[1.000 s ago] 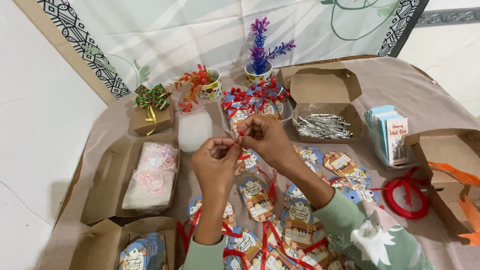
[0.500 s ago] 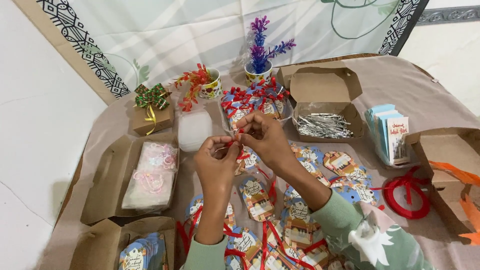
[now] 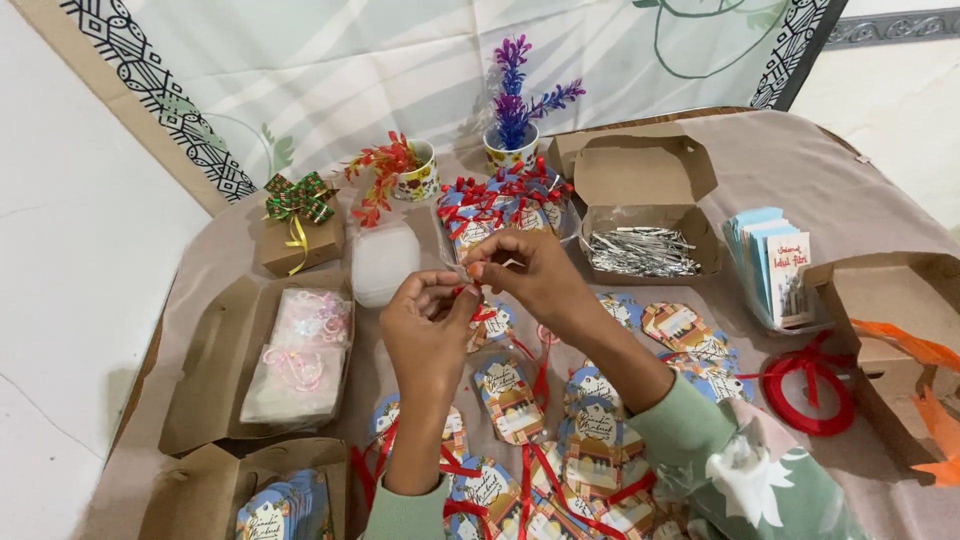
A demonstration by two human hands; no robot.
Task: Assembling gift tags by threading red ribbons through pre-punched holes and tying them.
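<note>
My left hand (image 3: 428, 322) and my right hand (image 3: 528, 270) are raised together over the middle of the table. Both pinch a thin red ribbon (image 3: 472, 292) between fingertips, close to each other. A card tag (image 3: 490, 322) hangs just below the fingers; whether the ribbon runs through it I cannot tell. More printed tags with red ribbon (image 3: 510, 398) lie scattered under my forearms. A heap of finished tags with red bows (image 3: 498, 205) sits beyond my hands.
An open brown box of silver twist ties (image 3: 642, 250) is at right-centre. A box of pink plastic pieces (image 3: 300, 345) lies left. A red ribbon spool (image 3: 810, 392), a stack of blue cards (image 3: 772, 262), a small gift box with bow (image 3: 300, 232) and two cups of artificial plants (image 3: 512, 140) surround them.
My hands have stayed in place; the fingers shifted slightly on the ribbon, with the left hand drawing a little lower.
</note>
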